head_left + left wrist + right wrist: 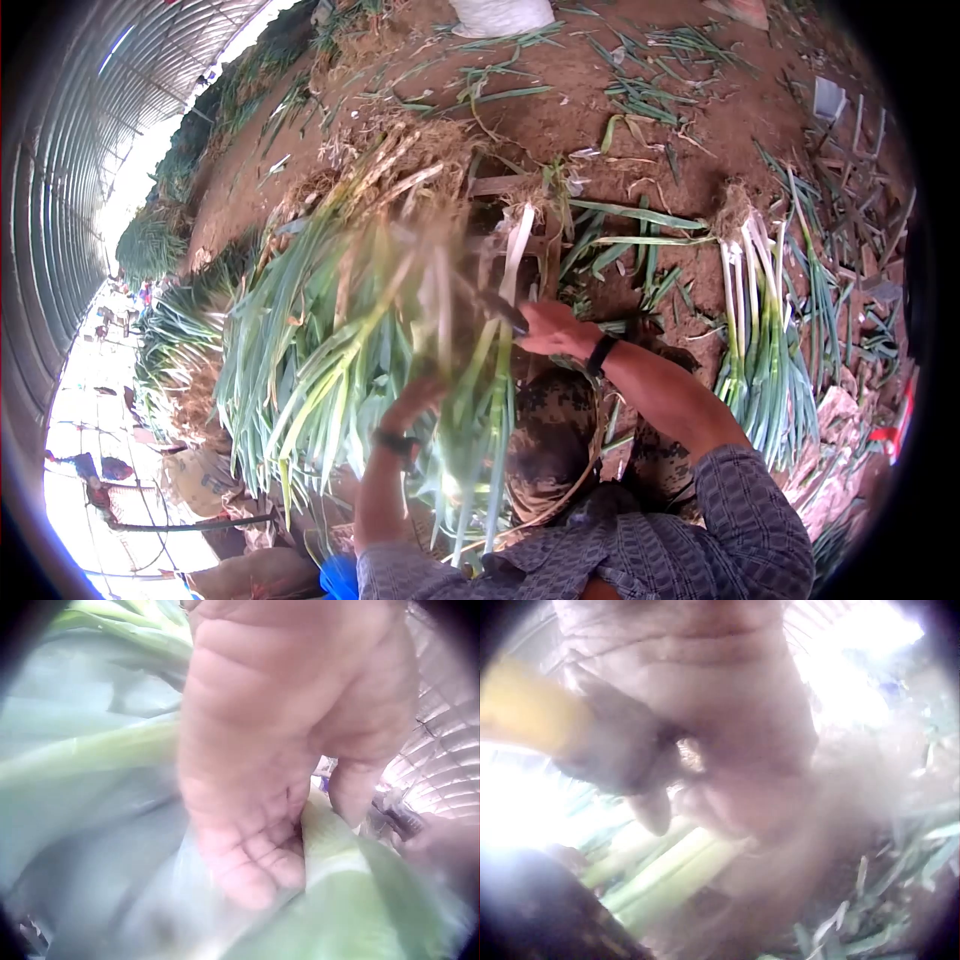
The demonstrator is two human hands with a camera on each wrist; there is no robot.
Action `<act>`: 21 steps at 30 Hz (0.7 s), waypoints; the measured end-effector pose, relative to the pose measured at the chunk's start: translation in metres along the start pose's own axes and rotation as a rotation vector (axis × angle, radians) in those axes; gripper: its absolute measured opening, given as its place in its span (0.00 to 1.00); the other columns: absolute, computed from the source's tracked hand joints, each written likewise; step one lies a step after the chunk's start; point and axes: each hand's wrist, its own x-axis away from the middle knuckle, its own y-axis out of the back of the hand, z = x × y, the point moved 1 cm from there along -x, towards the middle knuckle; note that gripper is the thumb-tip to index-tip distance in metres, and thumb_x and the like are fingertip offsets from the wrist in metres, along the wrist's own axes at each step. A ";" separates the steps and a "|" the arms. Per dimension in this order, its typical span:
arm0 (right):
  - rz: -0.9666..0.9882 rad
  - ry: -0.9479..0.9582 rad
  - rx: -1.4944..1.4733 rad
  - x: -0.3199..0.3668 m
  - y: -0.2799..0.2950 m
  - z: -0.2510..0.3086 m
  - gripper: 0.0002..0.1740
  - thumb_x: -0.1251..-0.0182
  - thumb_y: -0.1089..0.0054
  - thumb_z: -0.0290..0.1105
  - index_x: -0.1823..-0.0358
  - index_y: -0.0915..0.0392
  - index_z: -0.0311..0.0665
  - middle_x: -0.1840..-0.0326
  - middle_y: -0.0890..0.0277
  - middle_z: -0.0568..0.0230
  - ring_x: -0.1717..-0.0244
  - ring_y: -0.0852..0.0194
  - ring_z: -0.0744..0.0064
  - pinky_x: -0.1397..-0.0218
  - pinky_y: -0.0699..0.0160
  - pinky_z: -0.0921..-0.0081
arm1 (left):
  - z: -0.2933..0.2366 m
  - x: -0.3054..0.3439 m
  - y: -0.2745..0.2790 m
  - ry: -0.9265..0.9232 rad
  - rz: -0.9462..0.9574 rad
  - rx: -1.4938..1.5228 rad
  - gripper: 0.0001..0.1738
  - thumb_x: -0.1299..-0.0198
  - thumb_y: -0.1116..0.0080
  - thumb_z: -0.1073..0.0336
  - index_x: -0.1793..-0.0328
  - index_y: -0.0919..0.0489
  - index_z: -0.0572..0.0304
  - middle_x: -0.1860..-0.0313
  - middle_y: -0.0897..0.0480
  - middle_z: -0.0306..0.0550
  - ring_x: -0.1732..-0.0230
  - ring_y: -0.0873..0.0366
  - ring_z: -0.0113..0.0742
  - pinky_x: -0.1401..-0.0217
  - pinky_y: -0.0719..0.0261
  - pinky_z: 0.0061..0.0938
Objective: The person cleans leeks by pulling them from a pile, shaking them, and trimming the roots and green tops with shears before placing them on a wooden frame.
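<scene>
My left hand, blurred in the head view, holds long green onions by their leaves. Up close in the left wrist view, a pale green onion stalk lies between the thumb and curled fingers. To its right, my right hand grips a dark tool that points left across the white stems; its far end is lost in blur. In the right wrist view a blurred yellow part shows beside that hand, with green onion stalks below. A large heap of green onions with roots lies left of the hands.
At the right, a bundle of green onions lies on the soil with its roots away from me. Cut leaves litter the brown ground. A white sack stands at the far edge. More onions are piled at left.
</scene>
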 end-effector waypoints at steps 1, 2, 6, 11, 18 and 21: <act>-0.014 -0.023 -0.023 0.000 0.001 -0.003 0.19 0.46 0.36 0.39 0.59 0.25 0.33 0.65 0.21 0.44 0.61 0.20 0.42 0.55 0.21 0.54 | 0.004 -0.002 0.003 0.017 0.029 -0.011 0.23 0.35 0.37 0.57 0.38 0.21 0.60 0.60 0.19 0.35 0.63 0.24 0.25 0.62 0.24 0.23; -0.027 -0.044 -0.043 0.001 0.004 -0.005 0.19 0.47 0.36 0.39 0.59 0.26 0.33 0.65 0.21 0.44 0.61 0.20 0.42 0.55 0.21 0.53 | 0.006 -0.003 0.003 0.032 0.057 -0.019 0.23 0.35 0.37 0.57 0.37 0.22 0.60 0.59 0.19 0.35 0.62 0.24 0.25 0.62 0.25 0.22; 0.054 0.105 0.060 0.015 -0.003 -0.003 0.18 0.47 0.35 0.40 0.61 0.26 0.34 0.66 0.22 0.45 0.64 0.21 0.43 0.59 0.23 0.52 | 0.041 -0.007 0.014 -0.062 0.046 0.020 0.22 0.35 0.37 0.57 0.39 0.21 0.59 0.55 0.18 0.36 0.62 0.23 0.26 0.61 0.25 0.20; 0.167 -0.204 -0.410 0.012 0.019 -0.004 0.17 0.47 0.32 0.39 0.67 0.29 0.37 0.74 0.31 0.66 0.71 0.29 0.66 0.69 0.27 0.65 | 0.002 -0.020 -0.017 -0.643 -0.077 -0.588 0.19 0.35 0.38 0.57 0.43 0.20 0.59 0.52 0.17 0.41 0.59 0.19 0.32 0.60 0.21 0.27; 0.261 -0.001 -0.313 0.013 0.008 0.018 0.18 0.46 0.30 0.42 0.72 0.28 0.38 0.78 0.35 0.70 0.73 0.33 0.70 0.68 0.34 0.67 | -0.094 -0.054 -0.105 -0.012 -0.113 -0.563 0.12 0.42 0.37 0.62 0.55 0.19 0.59 0.66 0.16 0.51 0.63 0.17 0.50 0.61 0.21 0.40; 0.271 -0.052 -0.446 0.009 0.014 0.020 0.17 0.45 0.31 0.41 0.69 0.27 0.36 0.77 0.32 0.69 0.72 0.32 0.71 0.67 0.32 0.68 | -0.079 -0.062 -0.106 -0.194 -0.185 -0.597 0.09 0.40 0.39 0.62 0.59 0.21 0.58 0.66 0.17 0.56 0.65 0.18 0.56 0.63 0.22 0.43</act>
